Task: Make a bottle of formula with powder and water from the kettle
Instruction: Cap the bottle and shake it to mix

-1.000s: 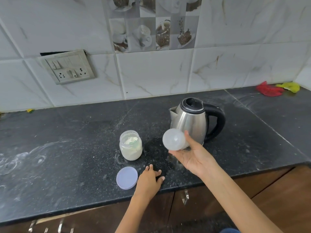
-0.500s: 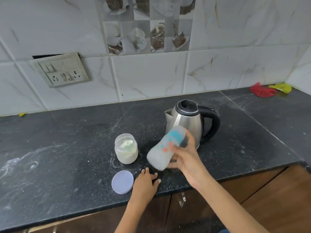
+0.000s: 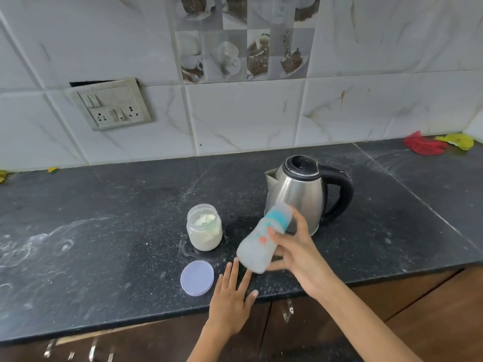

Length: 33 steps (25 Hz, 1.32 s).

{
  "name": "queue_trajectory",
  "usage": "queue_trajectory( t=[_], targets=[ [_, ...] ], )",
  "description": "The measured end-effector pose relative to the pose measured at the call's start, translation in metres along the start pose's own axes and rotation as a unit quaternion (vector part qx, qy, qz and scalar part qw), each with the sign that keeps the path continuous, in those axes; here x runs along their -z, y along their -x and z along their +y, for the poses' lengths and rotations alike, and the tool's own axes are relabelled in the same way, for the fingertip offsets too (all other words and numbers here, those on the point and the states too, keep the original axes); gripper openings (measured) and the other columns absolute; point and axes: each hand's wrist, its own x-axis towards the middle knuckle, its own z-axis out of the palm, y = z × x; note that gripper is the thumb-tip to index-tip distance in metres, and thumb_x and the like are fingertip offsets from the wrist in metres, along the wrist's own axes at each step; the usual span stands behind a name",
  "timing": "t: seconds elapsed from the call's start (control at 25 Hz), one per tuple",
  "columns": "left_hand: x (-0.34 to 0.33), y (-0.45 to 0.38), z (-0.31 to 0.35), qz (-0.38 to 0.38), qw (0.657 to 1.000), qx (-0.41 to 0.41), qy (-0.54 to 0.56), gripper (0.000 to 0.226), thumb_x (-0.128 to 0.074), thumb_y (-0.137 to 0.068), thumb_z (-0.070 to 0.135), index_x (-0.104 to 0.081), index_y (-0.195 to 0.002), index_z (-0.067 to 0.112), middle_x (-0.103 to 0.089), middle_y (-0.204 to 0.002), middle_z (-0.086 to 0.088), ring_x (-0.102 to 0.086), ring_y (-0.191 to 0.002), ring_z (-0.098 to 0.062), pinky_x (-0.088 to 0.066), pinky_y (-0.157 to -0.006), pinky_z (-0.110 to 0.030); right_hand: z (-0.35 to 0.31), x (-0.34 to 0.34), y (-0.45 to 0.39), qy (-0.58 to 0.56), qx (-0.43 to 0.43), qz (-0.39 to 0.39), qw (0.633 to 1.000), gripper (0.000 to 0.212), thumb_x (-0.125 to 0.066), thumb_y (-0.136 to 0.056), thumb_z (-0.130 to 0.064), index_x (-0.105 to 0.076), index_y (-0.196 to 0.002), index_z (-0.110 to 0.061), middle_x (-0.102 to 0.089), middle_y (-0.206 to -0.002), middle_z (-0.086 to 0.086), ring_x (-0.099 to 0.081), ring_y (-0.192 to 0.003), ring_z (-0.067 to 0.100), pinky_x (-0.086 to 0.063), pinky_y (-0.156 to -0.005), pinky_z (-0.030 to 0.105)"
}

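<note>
Two hands are in view. The right hand [image 3: 295,253] grips one baby bottle [image 3: 264,242] around its middle, fingers and thumb curled round it; the bottle is tilted, its base low and toward the left, its teal collar and top leaning up toward the kettle. It is blurred, so whether its base touches the tabletop cannot be told. The left hand [image 3: 231,300] lies flat on the front edge of the black tabletop [image 3: 109,246], fingers straight and spread, holding nothing; its fingertips are just beside the bottle's base.

One steel kettle [image 3: 296,195] with a black lid and black handle stands upright behind the bottle, spout pointing left. One clear jar [image 3: 204,227] of pale powder stands open to the left of the bottle, apart from it. Its single lid [image 3: 197,277] — a pale lilac disc — lies flat near the front edge, just left of the left hand.

White powder smears mark the tabletop at the left. On the tiled wall sits one switch panel [image 3: 111,104]. Two crumpled cloths lie in the far right corner — one red [image 3: 423,146], one yellow [image 3: 457,140]. Metal cabinet handles [image 3: 288,309] show below the tabletop's edge.
</note>
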Motion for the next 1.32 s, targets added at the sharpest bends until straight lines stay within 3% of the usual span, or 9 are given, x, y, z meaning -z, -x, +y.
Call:
queue_trajectory(
  t=[0.24,0.36,0.48,0.56,0.76,1.0,1.12,1.24,1.32],
  targets=[
    [-0.008,-0.004,0.001,0.018,1.0,0.018,0.002,0.059,-0.005,-0.099,0.052,-0.035,-0.141,0.024,-0.051,-0.139,-0.01,-0.051,-0.126,-0.027,-0.045,-0.099,-0.039,-0.002,0.0,-0.004,-0.058,0.042,0.05,0.996,0.071,-0.068,-0.083,-0.017,-0.03,-0.141,-0.036,-0.065,-0.12,0.007,-0.07,-0.102,0.03,-0.06,-0.065,0.048],
    [-0.007,-0.004,-0.002,0.037,0.999,-0.009,-0.034,0.082,0.01,-0.087,0.062,-0.022,-0.149,0.019,-0.024,-0.155,-0.012,-0.025,-0.142,-0.031,-0.018,-0.115,-0.04,0.007,-0.011,0.01,0.046,-0.006,-0.04,0.998,0.08,-0.072,-0.074,-0.018,-0.03,-0.139,-0.037,-0.073,-0.108,0.003,-0.073,-0.098,0.026,-0.061,-0.066,0.049],
    [-0.007,-0.006,0.0,0.11,0.991,-0.023,-0.067,0.089,0.021,-0.078,0.066,-0.011,-0.151,0.025,0.003,-0.157,-0.008,-0.008,-0.146,-0.031,-0.004,-0.115,-0.037,0.001,-0.002,0.0,-0.032,0.055,0.042,0.997,0.07,-0.068,-0.084,-0.015,-0.031,-0.14,-0.034,-0.062,-0.125,0.01,-0.072,-0.098,0.028,-0.061,-0.065,0.047],
    [-0.009,-0.004,0.001,0.068,0.996,-0.023,-0.051,0.094,0.024,-0.073,0.068,-0.005,-0.151,0.025,0.009,-0.156,-0.005,0.001,-0.147,-0.029,0.004,-0.114,-0.036,0.0,-0.003,0.003,-0.024,0.04,0.03,0.998,0.072,-0.069,-0.082,-0.016,-0.031,-0.14,-0.035,-0.062,-0.125,0.009,-0.072,-0.098,0.028,-0.061,-0.064,0.046],
    [-0.003,-0.004,-0.004,0.004,1.0,0.011,-0.006,0.063,-0.005,-0.099,0.053,-0.046,-0.137,0.023,-0.05,-0.139,-0.011,-0.049,-0.127,-0.027,-0.043,-0.096,-0.039,0.004,0.002,0.004,-0.045,0.072,0.065,0.994,0.074,-0.072,-0.075,-0.021,-0.037,-0.139,-0.031,-0.065,-0.123,0.009,-0.072,-0.098,0.027,-0.061,-0.066,0.046],
    [-0.003,-0.003,-0.004,0.038,0.998,-0.016,-0.039,0.079,0.008,-0.091,0.059,-0.039,-0.143,0.022,-0.036,-0.151,-0.008,-0.035,-0.138,-0.029,-0.03,-0.111,-0.04,0.011,-0.004,0.012,0.006,0.029,0.029,0.999,0.07,-0.073,-0.076,-0.017,-0.039,-0.134,-0.034,-0.072,-0.112,0.009,-0.074,-0.093,0.029,-0.061,-0.066,0.049],
    [-0.009,-0.004,-0.003,0.037,0.999,0.003,-0.035,0.064,-0.005,-0.098,0.053,-0.046,-0.137,0.023,-0.051,-0.14,-0.011,-0.052,-0.125,-0.028,-0.046,-0.095,-0.041,0.007,-0.006,0.006,-0.063,0.044,0.082,0.994,0.066,-0.071,-0.081,-0.018,-0.039,-0.137,-0.033,-0.066,-0.122,0.01,-0.073,-0.095,0.027,-0.061,-0.066,0.045],
    [-0.004,-0.001,-0.003,0.058,0.998,-0.023,-0.021,0.07,-0.005,-0.095,0.058,-0.037,-0.144,0.02,-0.034,-0.151,-0.008,-0.035,-0.138,-0.03,-0.022,-0.112,-0.038,0.013,-0.015,0.012,0.013,0.01,0.017,1.0,0.082,-0.078,-0.068,-0.021,-0.037,-0.138,-0.035,-0.071,-0.113,0.009,-0.073,-0.096,0.03,-0.06,-0.07,0.052],
    [-0.006,-0.003,-0.005,0.065,0.997,-0.018,-0.023,0.071,-0.001,-0.096,0.056,-0.044,-0.14,0.021,-0.036,-0.149,-0.008,-0.043,-0.133,-0.028,-0.034,-0.107,-0.038,0.01,-0.009,0.005,-0.036,0.048,0.055,0.997,0.074,-0.074,-0.073,-0.021,-0.039,-0.137,-0.032,-0.07,-0.116,0.007,-0.074,-0.095,0.029,-0.061,-0.067,0.048]
  ],
)
